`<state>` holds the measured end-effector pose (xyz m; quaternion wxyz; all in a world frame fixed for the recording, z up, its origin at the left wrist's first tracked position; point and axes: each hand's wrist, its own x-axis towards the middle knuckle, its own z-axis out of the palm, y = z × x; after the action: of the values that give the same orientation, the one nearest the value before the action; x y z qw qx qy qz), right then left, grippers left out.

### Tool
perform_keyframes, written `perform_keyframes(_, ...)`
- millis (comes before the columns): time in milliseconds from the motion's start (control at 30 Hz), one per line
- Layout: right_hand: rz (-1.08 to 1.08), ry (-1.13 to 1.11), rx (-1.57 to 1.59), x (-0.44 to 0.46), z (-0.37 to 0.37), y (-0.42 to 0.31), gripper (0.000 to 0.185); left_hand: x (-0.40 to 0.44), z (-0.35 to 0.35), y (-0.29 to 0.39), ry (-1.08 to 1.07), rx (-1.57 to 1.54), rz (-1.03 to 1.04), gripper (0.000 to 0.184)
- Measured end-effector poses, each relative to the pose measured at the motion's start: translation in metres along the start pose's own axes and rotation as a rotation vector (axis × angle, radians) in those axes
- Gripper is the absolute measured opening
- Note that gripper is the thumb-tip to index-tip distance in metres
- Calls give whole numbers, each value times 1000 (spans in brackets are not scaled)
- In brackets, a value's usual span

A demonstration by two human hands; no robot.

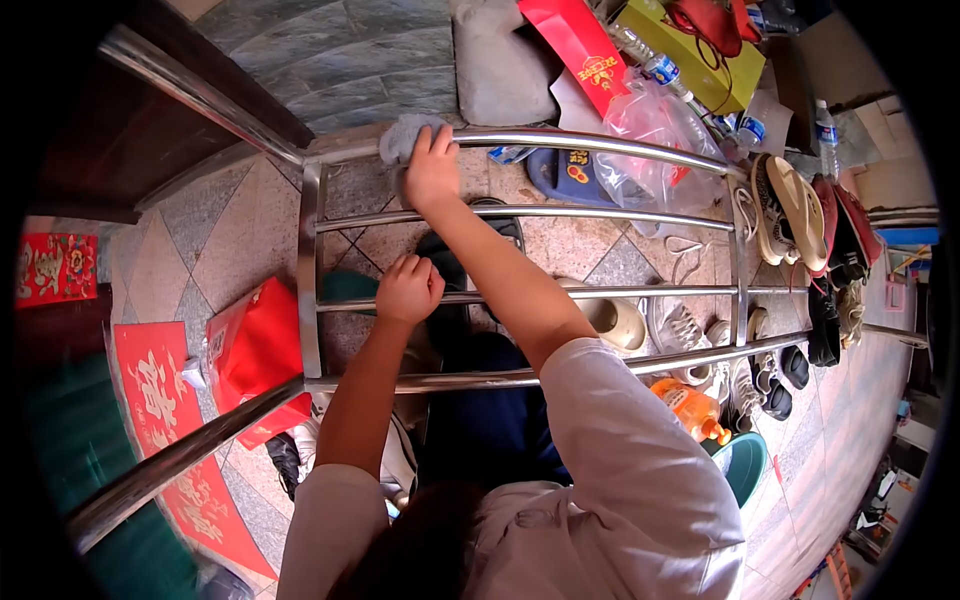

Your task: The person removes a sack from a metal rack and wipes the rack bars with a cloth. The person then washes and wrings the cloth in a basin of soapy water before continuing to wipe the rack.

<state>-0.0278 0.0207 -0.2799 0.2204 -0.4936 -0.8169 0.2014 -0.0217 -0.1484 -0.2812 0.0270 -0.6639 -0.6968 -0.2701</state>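
A metal rack with shiny horizontal bars (600, 220) spans the middle of the view. At its far bar, near the left corner, my right hand (432, 170) is closed on a grey cloth (400, 138), which is pressed against the bar. Lower and to the left, my left hand (410, 289) is curled into a loose fist over the rack, near the third bar; whether it grips anything is hidden. Both forearms reach across the bars from below.
Shoes (800, 215) stand at the rack's right end, with more on the tiled floor beneath. Red bags (255, 350) and a red banner (165, 400) lie left. An orange bottle (692, 408) and green basin (745, 468) sit lower right. Bottles, bags and boxes are piled beyond the rack.
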Motion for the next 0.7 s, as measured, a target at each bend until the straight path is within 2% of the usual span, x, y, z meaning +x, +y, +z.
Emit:
perform_keyframes(67,-49,-92,-48,5,-21,3,64,-1,-2,2,-1,14,-18,13)
perform_keyframes(100,-158,-46,-102,7,-22,16,62,-1,-3,4,-1,15,-25,13)
perform_keyframes(133,-162,-72,-160,8,-36,21,62,1,-4,3,2,17,-23,13)
perform_keyframes(200,-72,-222,-218,16,-73,31,61,3,-6,2,12,16,-31,9)
perform_keyframes(300,61,-242,-273,32,-113,63,48,-2,-5,6,28,24,-38,11)
perform_keyframes(400,154,-305,-366,41,-145,103,49,-1,-4,3,43,46,-17,13)
perform_keyframes(467,96,-300,-394,41,-153,127,53,-2,-2,2,69,59,-13,13)
perform_keyframes(533,18,-205,-453,32,-146,129,54,-1,-2,3,87,56,-12,14)
perform_keyframes(567,42,-224,-470,37,-140,126,54,-1,-2,3,91,55,-10,14)
perform_keyframes(633,100,-263,-499,41,-128,104,54,-1,-3,2,91,55,-1,14)
perform_keyframes(700,-51,-290,-466,41,-104,75,53,-2,-5,2,75,44,-5,12)
